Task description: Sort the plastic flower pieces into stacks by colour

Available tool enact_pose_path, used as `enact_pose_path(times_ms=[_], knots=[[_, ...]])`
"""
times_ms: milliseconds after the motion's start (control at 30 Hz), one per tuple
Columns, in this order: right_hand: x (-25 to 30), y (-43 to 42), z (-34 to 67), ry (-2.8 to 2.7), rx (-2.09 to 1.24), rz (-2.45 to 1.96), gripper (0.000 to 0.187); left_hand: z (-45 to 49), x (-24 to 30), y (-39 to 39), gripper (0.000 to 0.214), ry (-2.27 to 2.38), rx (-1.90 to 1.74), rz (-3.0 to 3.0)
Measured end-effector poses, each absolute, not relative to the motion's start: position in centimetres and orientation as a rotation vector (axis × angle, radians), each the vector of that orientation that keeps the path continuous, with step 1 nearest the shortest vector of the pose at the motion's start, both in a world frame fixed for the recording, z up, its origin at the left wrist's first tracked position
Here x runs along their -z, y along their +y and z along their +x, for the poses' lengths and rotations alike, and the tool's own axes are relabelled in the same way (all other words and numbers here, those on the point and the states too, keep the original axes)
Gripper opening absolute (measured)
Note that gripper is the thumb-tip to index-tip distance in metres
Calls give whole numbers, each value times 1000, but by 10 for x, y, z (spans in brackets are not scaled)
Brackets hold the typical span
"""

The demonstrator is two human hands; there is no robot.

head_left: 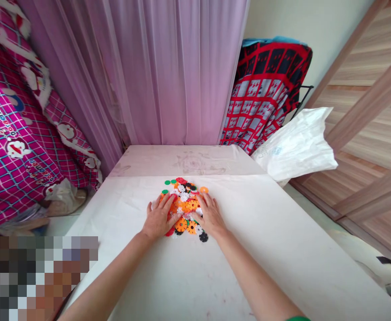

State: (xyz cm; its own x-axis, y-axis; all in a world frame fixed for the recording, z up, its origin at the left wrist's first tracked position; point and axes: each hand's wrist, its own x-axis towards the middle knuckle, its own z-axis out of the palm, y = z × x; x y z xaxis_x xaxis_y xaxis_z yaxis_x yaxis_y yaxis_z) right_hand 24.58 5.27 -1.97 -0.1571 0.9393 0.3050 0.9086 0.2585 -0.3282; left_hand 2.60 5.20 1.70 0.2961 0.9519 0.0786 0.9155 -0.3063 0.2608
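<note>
A pile of notched plastic discs (184, 206) in orange, white, black, red and green lies on the white-covered table (168, 272). My left hand (158, 217) rests on the left side of the pile, fingers spread. On the opposite side, my right hand (210, 216) lies with its fingers apart over the discs there. Both palms face down, and neither hand grips a disc. An orange disc (181, 224) shows between my hands near the front, and a black disc (203, 236) lies at the front right edge. Some discs are hidden under my fingers.
Purple curtains (182, 71) hang behind the table's far edge. A white plastic bag (299, 145) stands off the right side, in front of a red patterned cloth (262, 89). Pink printed fabric (21, 116) hangs at left, and wooden doors (366, 125) are at right.
</note>
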Motion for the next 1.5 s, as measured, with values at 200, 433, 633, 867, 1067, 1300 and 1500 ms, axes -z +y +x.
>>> enact_pose_path(times_ms=[200,433,633,867,1067,1300,1500], knots=[[20,88,246,-1887,-184,-1527,54,13,-16,55,75,1812,-297,2277],[28,6,261,-2132,-91,-1565,82,30,9,22,101,1674,-343,2470],[10,3,245,-2272,-172,-1612,61,32,9,37,72,1921,-526,2319],[12,3,233,-2300,-141,-1220,50,30,37,2,61,1870,-871,2461],[28,-5,250,-1685,20,-1572,24,29,39,5,57,1925,-943,2386],[24,-17,223,-1901,-7,-1565,18,32,33,-1,67,1716,-858,2523],[22,4,208,-1799,-256,-1297,31,36,16,-10,45,1824,-706,2428]])
